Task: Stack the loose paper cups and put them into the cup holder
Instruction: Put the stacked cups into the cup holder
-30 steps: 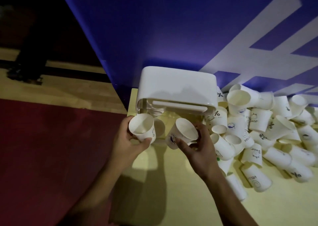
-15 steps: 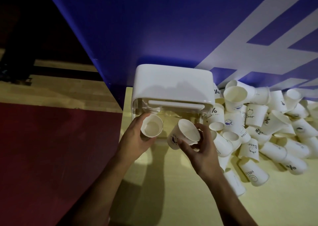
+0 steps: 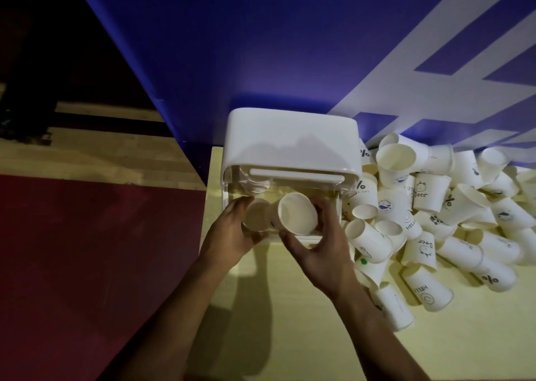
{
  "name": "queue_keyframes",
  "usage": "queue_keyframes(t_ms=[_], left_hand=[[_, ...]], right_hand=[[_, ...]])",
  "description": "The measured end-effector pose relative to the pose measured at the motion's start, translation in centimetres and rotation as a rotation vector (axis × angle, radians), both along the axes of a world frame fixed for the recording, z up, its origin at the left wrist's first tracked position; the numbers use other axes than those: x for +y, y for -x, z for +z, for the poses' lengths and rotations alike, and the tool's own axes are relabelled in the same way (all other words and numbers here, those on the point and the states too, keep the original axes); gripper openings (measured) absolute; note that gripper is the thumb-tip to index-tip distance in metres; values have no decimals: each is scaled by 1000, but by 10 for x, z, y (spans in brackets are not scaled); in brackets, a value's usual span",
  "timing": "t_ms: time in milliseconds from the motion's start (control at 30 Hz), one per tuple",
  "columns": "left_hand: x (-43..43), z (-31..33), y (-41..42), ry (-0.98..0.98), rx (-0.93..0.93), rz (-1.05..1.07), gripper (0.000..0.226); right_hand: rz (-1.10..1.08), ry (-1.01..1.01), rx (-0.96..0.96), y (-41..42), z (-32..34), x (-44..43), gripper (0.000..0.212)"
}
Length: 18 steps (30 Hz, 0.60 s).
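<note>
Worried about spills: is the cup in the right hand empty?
Empty: the cup held by the right hand shows only bare white inside its open mouth.

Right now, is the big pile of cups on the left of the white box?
No, the pile of loose cups lies to the right of the white cup holder.

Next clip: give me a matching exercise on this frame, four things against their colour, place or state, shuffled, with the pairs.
Things:
1 holder
2 loose cups
3 right hand
4 wall

Descriptions:
A blue with white stripes
B grips a cup, mouth toward the camera
C white top, clear front
D heaped right of the holder

Pairs: 1-C, 2-D, 3-B, 4-A
</note>
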<state>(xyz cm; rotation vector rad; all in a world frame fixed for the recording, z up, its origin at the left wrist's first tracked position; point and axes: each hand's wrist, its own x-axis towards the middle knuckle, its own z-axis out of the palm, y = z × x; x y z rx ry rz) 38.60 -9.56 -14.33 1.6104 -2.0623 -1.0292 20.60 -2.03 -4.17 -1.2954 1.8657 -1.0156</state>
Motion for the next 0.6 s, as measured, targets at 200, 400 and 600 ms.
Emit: queue_keyframes(t_ms=[200, 400, 600], left_hand=[[1, 9, -7, -169, 181, 74, 99], [14, 19, -24, -218, 235, 77, 90], [19, 21, -19, -287, 328, 101, 66]], right_hand=[[142, 22, 67, -15, -24, -17, 60], [171, -45, 215, -21, -57, -22, 74], [263, -166, 224, -22, -68, -20, 84]])
